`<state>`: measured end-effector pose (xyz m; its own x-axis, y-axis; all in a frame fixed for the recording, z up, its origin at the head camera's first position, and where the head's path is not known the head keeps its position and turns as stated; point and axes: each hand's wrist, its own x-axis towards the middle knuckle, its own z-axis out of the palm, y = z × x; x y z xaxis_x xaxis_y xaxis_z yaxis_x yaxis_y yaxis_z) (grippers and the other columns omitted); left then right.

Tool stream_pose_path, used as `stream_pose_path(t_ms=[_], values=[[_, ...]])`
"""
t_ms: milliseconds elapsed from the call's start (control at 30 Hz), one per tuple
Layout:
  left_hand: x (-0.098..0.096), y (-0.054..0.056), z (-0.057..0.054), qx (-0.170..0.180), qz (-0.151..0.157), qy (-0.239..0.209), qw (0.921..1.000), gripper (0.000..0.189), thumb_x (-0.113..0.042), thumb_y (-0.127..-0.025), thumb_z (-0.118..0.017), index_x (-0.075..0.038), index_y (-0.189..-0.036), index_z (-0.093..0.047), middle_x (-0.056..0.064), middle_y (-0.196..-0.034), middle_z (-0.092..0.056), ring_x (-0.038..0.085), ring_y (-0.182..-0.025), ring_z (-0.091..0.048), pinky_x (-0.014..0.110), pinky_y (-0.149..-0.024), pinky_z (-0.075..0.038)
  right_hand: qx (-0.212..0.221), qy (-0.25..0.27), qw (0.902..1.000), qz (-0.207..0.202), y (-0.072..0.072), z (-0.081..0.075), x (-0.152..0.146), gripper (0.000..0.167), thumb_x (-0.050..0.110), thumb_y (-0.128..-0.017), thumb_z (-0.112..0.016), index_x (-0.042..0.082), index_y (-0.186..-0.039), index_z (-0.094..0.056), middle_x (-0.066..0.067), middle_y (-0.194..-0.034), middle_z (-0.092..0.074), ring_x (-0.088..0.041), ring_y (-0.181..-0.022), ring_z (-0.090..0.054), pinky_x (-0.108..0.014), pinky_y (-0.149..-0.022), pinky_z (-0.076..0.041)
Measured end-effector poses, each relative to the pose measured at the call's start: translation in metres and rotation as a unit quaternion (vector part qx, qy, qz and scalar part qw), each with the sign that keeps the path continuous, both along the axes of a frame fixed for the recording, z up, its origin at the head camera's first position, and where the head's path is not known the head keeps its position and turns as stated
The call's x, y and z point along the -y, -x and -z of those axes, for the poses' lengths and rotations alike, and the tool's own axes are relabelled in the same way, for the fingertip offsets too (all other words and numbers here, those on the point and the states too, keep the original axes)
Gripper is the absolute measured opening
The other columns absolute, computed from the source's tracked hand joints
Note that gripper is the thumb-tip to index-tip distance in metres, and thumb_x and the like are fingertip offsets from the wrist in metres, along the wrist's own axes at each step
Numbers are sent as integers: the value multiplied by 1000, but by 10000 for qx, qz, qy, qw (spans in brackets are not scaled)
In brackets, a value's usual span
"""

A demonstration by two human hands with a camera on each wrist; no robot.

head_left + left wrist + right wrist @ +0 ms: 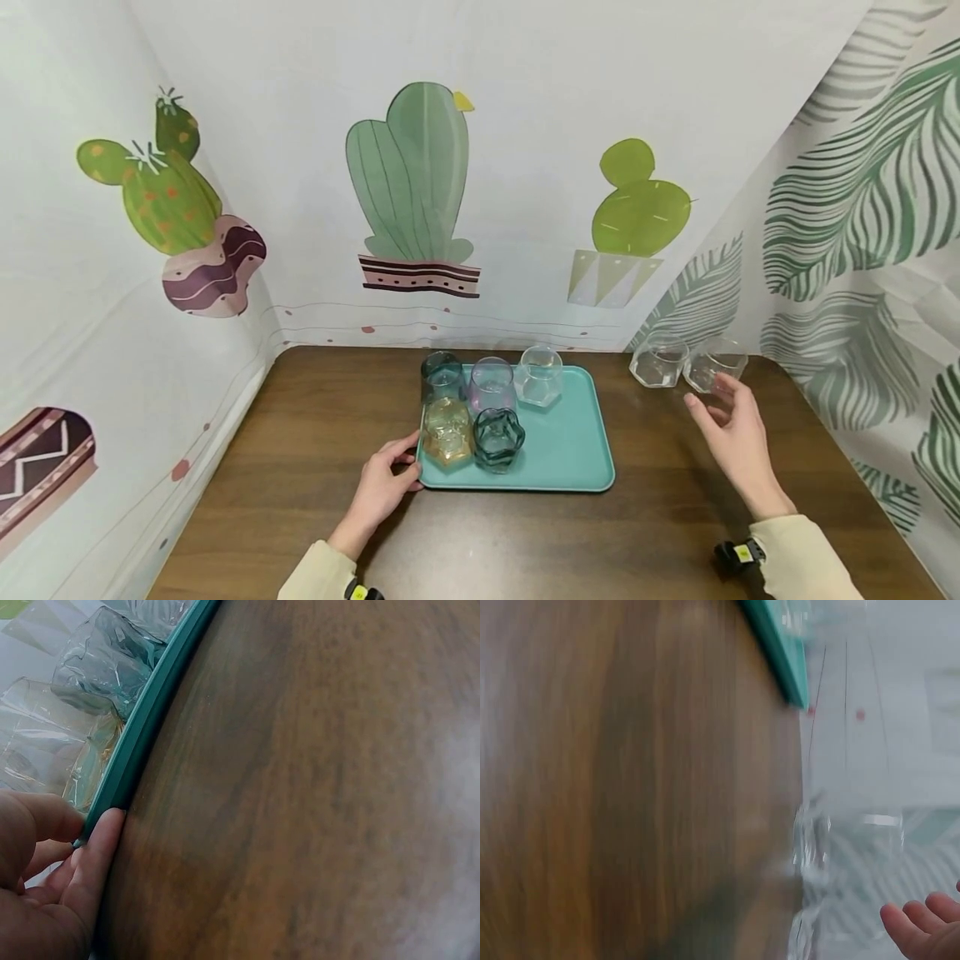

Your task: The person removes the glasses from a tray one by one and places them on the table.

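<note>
My left hand (378, 483) pinches the rim of a teal tray (562, 462) at its near left corner, thumb and fingers on the edge in the left wrist view. On the tray's left and back stand an amber glass (448, 437), a dark wavy glass (498, 442), a dark smooth-rimmed glass (442, 375), a pale purple glass (492, 387) and a clear glass (539, 379). Off to the right, my right hand (738, 442) reaches to a clear glass (705, 371), fingers spread and loosely bent; whether they touch it I cannot tell. Another clear glass (658, 367) stands just left of it.
Everything stands on a brown wooden table (480, 542). A white cloth (525, 208) printed with cacti hangs right behind its back edge, close to the clear glasses. Leaf-printed cloth (862, 208) hangs along the right side.
</note>
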<state>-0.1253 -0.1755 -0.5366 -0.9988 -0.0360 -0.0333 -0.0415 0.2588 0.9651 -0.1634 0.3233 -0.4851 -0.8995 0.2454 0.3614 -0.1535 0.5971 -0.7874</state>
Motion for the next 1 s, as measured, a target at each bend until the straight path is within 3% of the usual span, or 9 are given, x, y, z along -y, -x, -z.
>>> stream_pose_path(t_ms=[67,133,300,533,700,833,933,1000], values=[[0,-1,0,14,-7,12,10000,50,13,-90,-67,6,-139,-63,22,-126,-62,24,-100,-60,29,-63,-67,3,16,9999,-157,-4,-2,10,65,13,-98,-72,-6,-151,-41,-29,-144,-49,13,-114,-45,4,-87,-43],[1,-1,0,26,-22,17,10000,50,13,-90,-67,6,-139,-63,22,-127,-62,24,-100,-60,29,-63,-67,-14,-8,9994,-357,-8,-4,21,65,11,-98,-73,-6,-151,-41,-29,-145,-49,4,-119,-50,3,-88,-43],[0,-1,-2,-17,-16,35,10000,50,12,-90,-67,6,-139,-63,21,-124,-63,22,-98,-60,29,-63,-67,-198,-104,9961,-854,-14,-10,48,63,6,-96,-74,-6,-150,-43,-28,-145,-51,-33,-125,-54,1,-92,-44],[-1,0,-4,-75,21,45,10000,50,13,-90,-66,6,-139,-62,22,-122,-63,21,-97,-61,30,-62,-67,-438,-15,9893,-1392,-18,-12,80,60,0,-94,-74,-5,-146,-46,-23,-142,-54,-29,-122,-55,-3,-94,-47],[-1,-1,-3,-34,4,-3,10000,50,13,-90,-66,6,-139,-63,22,-122,-63,23,-98,-61,30,-62,-67,-424,-32,9843,-1711,-20,-7,99,62,1,-92,-77,0,-147,-48,-20,-142,-55,-33,-124,-57,-9,-95,-52],[-1,-2,-3,-44,1,-17,10000,50,13,-90,-67,6,-139,-63,21,-121,-63,24,-98,-60,30,-62,-67,-165,-93,9807,-1948,-23,-4,114,62,8,-95,-76,3,-149,-46,-19,-142,-55,-36,-125,-58,-31,-97,-60],[-1,-1,-2,-46,4,-2,10000,50,13,-90,-67,6,-139,-63,20,-120,-63,23,-97,-60,30,-62,-67,46,-93,9784,-2065,-24,-2,125,62,13,-96,-76,3,-150,-46,-19,-142,-55,-39,-125,-58,-50,-98,-59],[0,-1,-2,-71,13,-5,10000,50,13,-90,-67,7,-139,-62,21,-119,-63,24,-98,-60,31,-62,-67,110,-78,9763,-2160,-24,0,132,63,15,-96,-76,3,-150,-46,-20,-144,-55,-42,-125,-58,-55,-98,-58]])
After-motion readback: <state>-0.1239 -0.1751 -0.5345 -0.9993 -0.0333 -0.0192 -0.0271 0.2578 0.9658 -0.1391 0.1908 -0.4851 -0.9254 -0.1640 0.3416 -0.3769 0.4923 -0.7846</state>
